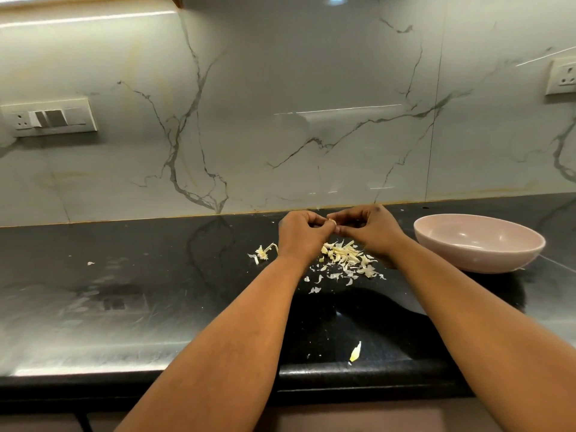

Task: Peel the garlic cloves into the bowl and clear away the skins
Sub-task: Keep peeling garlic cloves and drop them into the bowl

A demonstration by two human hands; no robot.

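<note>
Head: garlic clove (332, 222) mostly hand-hidden.

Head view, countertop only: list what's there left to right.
Lone skin scrap → stem piece with skins → left hand → garlic clove pinched by both hands → right hand → pink bowl.

A black stone counter (124, 275) runs the width of the view, its glossy top streaked with pale reflections. Behind its far edge rises a grey-veined marble backsplash (280, 104). A switch plate (51, 117) sits at left, and what looks like a socket (562, 76) at far right.
</note>
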